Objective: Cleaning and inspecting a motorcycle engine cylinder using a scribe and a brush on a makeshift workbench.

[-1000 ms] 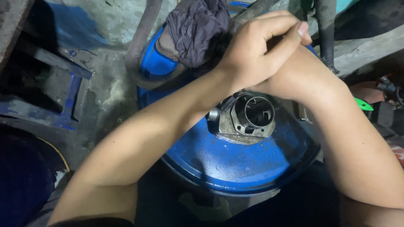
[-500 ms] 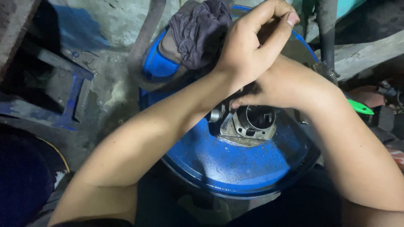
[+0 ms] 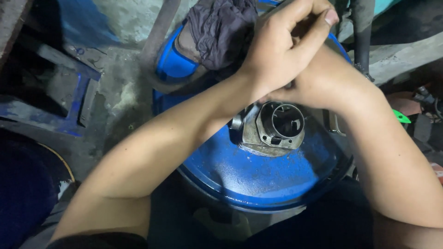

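A grey metal engine cylinder [image 3: 277, 127] with a round bore stands on the lid of a blue drum [image 3: 258, 180]. My two hands are crossed just above and behind it. My left hand [image 3: 286, 41] lies on top, its fingers curled over my right hand [image 3: 323, 80]. My right hand sits underneath, close to the cylinder's upper rim, with its fingers hidden. Whatever the hands grip between them is covered and I cannot make it out. A dark crumpled rag [image 3: 221, 30] lies on the drum's far edge, right beside my left hand.
A blue metal frame [image 3: 69, 115] stands on the dirty concrete floor at the left. A dark hose [image 3: 362, 32] hangs at the upper right. A small green part [image 3: 400, 116] and other clutter lie right of the drum.
Both hands have stayed locked together and shifted slightly up and away from the cylinder, uncovering more of its bore. The cylinder has not moved.
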